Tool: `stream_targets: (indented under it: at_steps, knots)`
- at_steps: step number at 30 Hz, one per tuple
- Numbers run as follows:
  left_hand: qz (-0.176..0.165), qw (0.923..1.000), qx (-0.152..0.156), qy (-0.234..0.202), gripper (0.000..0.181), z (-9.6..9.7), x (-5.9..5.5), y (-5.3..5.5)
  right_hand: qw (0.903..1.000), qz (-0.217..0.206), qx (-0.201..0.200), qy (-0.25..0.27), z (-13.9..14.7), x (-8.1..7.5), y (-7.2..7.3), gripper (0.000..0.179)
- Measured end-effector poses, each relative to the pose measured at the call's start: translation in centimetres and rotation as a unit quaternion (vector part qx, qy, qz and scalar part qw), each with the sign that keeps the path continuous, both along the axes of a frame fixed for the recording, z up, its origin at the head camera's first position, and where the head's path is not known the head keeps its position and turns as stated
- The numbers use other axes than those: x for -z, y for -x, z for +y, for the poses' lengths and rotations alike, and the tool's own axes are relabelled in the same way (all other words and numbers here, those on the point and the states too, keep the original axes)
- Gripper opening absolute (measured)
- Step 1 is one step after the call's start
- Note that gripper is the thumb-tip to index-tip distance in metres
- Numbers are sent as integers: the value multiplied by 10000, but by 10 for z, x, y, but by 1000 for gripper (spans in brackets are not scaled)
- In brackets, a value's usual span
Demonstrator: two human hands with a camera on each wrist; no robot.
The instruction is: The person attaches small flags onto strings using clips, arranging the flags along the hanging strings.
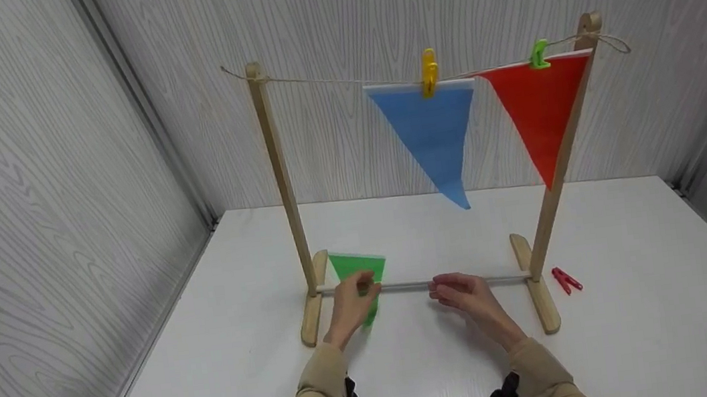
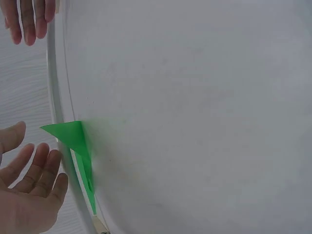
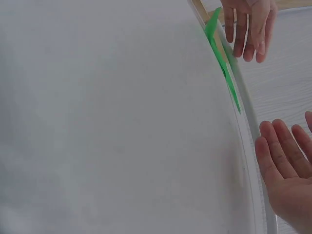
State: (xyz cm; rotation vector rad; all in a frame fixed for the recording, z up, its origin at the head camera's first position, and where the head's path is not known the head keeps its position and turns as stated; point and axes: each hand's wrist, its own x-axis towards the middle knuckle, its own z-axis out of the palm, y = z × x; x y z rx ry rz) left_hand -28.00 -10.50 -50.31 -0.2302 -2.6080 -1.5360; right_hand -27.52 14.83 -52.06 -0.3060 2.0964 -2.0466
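A green pennant [image 1: 349, 264] lies on the table by the left foot of a wooden stand, near its low crossbar [image 1: 405, 286]. My left hand [image 1: 350, 305] hovers over the pennant, partly hiding it. In the left wrist view, loosely bent fingers [image 2: 45, 173] hold nothing, and one corner of the green cloth [image 2: 73, 134] sticks up. Near the middle of the crossbar is my right hand [image 1: 473, 302], its fingers relaxed and its palm bare in the right wrist view. Whether either hand touches the bar cannot be told.
Between the posts runs a string [image 1: 325, 81]. A yellow clothespin [image 1: 429, 72] holds a blue pennant [image 1: 431, 125] on it; a light green clothespin [image 1: 539, 55] holds a red pennant [image 1: 542, 101]. A red clothespin [image 1: 565, 280] lies right of the stand's right foot [image 1: 545, 310].
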Motion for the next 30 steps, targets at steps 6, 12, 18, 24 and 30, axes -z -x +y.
stream_targets:
  at_steps: [6, 12, 18, 24, 30]
  knots:
    - [218, 9986, 105, 468, 29, 2, 0, -5, 9996, -279, 24, -45, 0, 2, 2, 45]
    - [-135, 9949, 104, 990, 28, 3, 3, -10, 9985, -451, -185, 240, 2, 5, 2, 46]
    - [-208, 9904, 164, 1359, 26, 4, 5, -15, 9988, -329, -348, 34, 5, 11, 2, 48]
    - [-421, 9881, 133, 1474, 26, 4, 5, -17, 9986, -188, -489, -76, 6, 16, 3, 46]
    - [-569, 9853, 183, 1598, 29, 3, 6, -16, 9979, -265, -576, -85, 7, 18, 3, 47]
